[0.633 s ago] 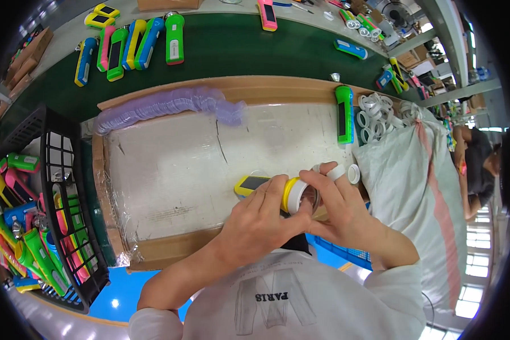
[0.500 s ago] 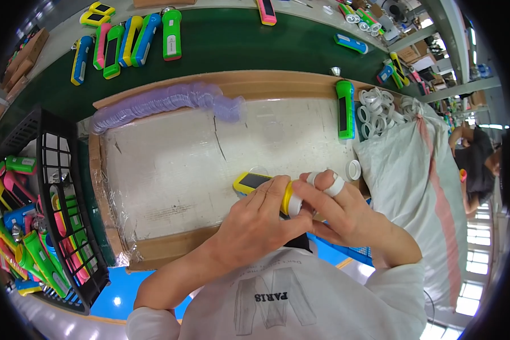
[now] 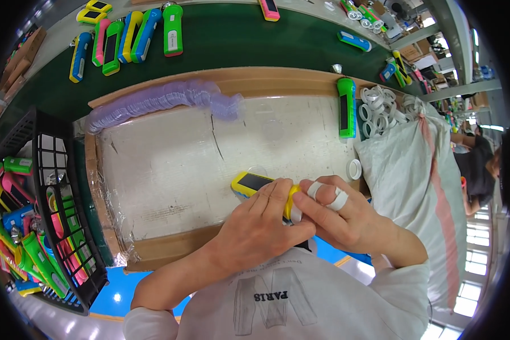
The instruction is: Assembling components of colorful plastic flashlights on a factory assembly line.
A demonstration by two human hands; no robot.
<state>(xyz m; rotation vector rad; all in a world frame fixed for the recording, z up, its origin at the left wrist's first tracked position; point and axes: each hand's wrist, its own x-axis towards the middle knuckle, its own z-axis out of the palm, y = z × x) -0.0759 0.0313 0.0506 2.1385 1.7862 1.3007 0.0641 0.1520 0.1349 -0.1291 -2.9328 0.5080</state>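
A yellow flashlight [image 3: 251, 182] with a dark panel on its side is held at the near edge of the shallow tray. My left hand [image 3: 259, 218] wraps its fingers over the body close to the head. At the head end, the fingers of my right hand [image 3: 340, 215] close around the yellow rim. Part of a white ring [image 3: 296, 214] shows at that end between the two hands; the fingers hide the rest. White bands circle two fingers of my right hand. A loose white ring [image 3: 353, 169] lies right of my hands, inside the tray.
A row of clear plastic discs [image 3: 164, 105] lies along the back of the cardboard-edged tray [image 3: 170, 164]. A green flashlight [image 3: 347, 107] and a pile of white rings [image 3: 379, 110] are at right, by a white sack [image 3: 408, 187]. Left stands a black crate [image 3: 68, 226] of flashlights.
My right hand has turned slightly at the flashlight's head, and less of the white ring shows. The flashlight has shifted a little left; both hands keep hold.
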